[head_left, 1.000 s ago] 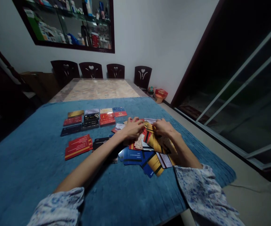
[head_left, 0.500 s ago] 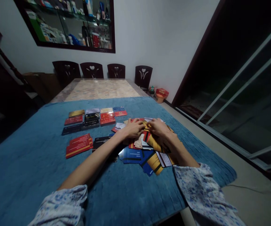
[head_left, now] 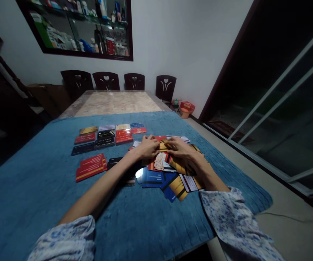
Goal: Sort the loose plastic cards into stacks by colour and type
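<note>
My left hand [head_left: 148,146] and my right hand [head_left: 182,148] meet over a loose heap of bank cards. Between their fingertips is a gold card [head_left: 163,146] with a dark stripe, its left end at my left fingers and its right end at my right ones. Both hands have their fingers curled in. Below them lie red, patterned and white cards [head_left: 160,161], another gold card [head_left: 179,164], blue cards [head_left: 154,178] and a white card with a dark stripe [head_left: 189,182]. My hands and wrists hide part of the heap.
Left of the heap are red cards [head_left: 91,167] and black cards [head_left: 114,163], the latter partly behind my left forearm. Several overlapping rows, including dark cards [head_left: 104,142] and red cards [head_left: 124,136], lie farther back on the blue cloth [head_left: 50,166]. Chairs [head_left: 134,82] stand beyond the table.
My left hand has shifted slightly left. More of the gold card now shows between my two hands, and my right hand has moved a little left toward it.
</note>
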